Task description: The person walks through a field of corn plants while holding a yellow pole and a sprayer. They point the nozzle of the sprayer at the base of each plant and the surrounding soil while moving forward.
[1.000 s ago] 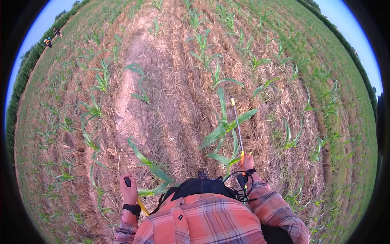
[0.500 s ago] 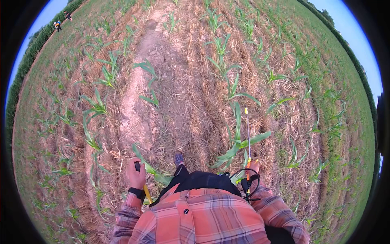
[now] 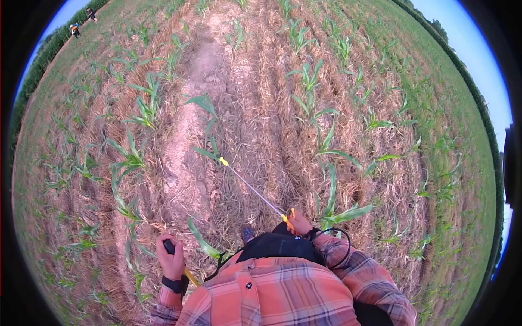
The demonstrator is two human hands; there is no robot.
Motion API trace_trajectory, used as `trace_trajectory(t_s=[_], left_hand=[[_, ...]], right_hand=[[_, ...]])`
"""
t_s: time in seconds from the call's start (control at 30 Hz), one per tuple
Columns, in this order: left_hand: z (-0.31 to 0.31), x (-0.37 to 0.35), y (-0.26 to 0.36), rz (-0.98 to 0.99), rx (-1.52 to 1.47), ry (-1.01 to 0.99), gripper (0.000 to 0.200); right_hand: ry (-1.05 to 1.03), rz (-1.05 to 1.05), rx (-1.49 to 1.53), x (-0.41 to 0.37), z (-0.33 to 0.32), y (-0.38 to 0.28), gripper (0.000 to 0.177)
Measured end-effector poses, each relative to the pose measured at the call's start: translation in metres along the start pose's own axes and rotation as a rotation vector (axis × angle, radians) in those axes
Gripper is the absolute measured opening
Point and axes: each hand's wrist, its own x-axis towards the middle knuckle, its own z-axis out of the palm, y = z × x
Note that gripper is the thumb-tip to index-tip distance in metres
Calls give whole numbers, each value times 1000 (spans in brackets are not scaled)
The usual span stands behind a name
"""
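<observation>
My left hand (image 3: 172,262) is closed round the black grip (image 3: 169,246) of a yellow lever (image 3: 191,277) at the lower left. With my right hand (image 3: 298,223) I hold the orange and yellow handle of a spray wand (image 3: 254,191), near my waist. The wand's thin metal tube slants up and left, and its yellow nozzle (image 3: 223,161) is beside the leaves of a young green plant (image 3: 209,149). A black hose (image 3: 348,247) loops beside my right forearm.
Rows of young plants (image 3: 331,209) grow in straw-covered soil (image 3: 261,136) ahead and to both sides. One shoe (image 3: 247,233) shows below me. Two people (image 3: 74,30) are far off at the upper left, near a tall green hedge.
My right hand has moved left, and the wand has swung from upright to a leftward slant. My left hand is slightly lower and further left. The plants ahead have shifted in view.
</observation>
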Motion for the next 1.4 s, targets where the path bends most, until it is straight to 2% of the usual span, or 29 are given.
trace_trajectory(t_s=[0.03, 0.07, 0.1, 0.17, 0.23, 0.27, 0.3, 0.33, 0.37, 0.4, 0.43, 0.5, 0.53, 0.63, 0.73, 0.77, 0.83, 0.93, 1.03, 1.13, 1.2, 1.23, 1.27, 1.3, 1.33, 1.37, 1.4], left_hand=[[-9, -5, 48, -61, -134, 42, 23], [-24, -10, 46, 17, -119, 112, 23], [-32, -13, 57, 13, -117, 159, 22], [-24, -6, 68, 39, -137, 196, 21], [-2, 28, 28, 60, -44, 154, 20], [13, 42, 9, 75, 49, 111, 20], [44, 57, 20, -110, -60, 85, 20], [68, 74, 1, 5, -47, 55, 20], [90, 91, -12, 203, 141, 72, 18], [110, 100, -3, 60, 16, 16, 18], [122, 109, 0, 64, 21, 14, 18], [145, 132, 9, 59, 173, 8, 20], [158, 139, 22, -35, 85, -12, 20], [195, 163, 28, 101, 213, 1, 19], [221, 175, 51, 86, 222, -39, 19], [227, 179, 57, 63, 208, -58, 19], [229, 186, 65, 91, 184, -48, 19], [207, 177, 112, 58, 27, 6, 21], [185, 165, 166, 178, -30, 61, 23], [181, 175, 180, 95, 21, 135, 19], [197, 216, 148, 63, 93, 108, 17], [204, 246, 107, 240, 276, 84, 16], [225, 262, 96, 43, 144, 79, 16], [259, 299, 98, 110, 245, 18, 18], [260, 318, 62, 63, 220, -62, 19], [269, 333, 54, 97, 132, -57, 20], [271, 344, 62, 15, 114, -65, 20]], right_hand=[[-103, 1, 3, 7, 0, -9, 21], [-184, -24, -5, 13, 0, -14, 21], [-183, -22, 0, 22, 0, -14, 21], [-225, -174, -117, 46, 1, -5, 26], [-192, -244, -53, 60, -3, -19, 27], [-124, -275, -150, 75, -8, -17, 27], [-56, -305, -243, 87, -14, -16, 28], [-23, -311, -217, 94, -24, -22, 28], [-19, -316, -203, 104, -35, -27, 28], [-30, -183, -102, 112, -48, -29, 27], [-45, -48, -2, 120, -64, -32, 26], [-11, -38, -25, 134, -96, -37, 25], [44, -12, 35, 133, -114, -44, 22], [106, 80, 227, 146, -164, -46, 19], [389, 101, 372, 155, -209, -39, 17], [388, 103, 370, 156, -223, -38, 17], [515, 101, 510, 163, -250, -30, 16], [574, 74, 657, 175, -288, -6, 21], [730, 60, 606, 173, -311, -16, 21], [768, 77, 675, 182, -324, -25, 21], [791, 81, 688, 195, -323, -35, 20], [786, 80, 661, 202, -320, -38, 20], [784, 81, 656, 208, -313, -44, 20], [803, 95, 564, 232, -300, -71, 21], [817, 121, 458, 238, -296, -83, 22], [743, 112, 477, 254, -291, -84, 22], [726, 152, 399, 264, -285, -102, 22]])
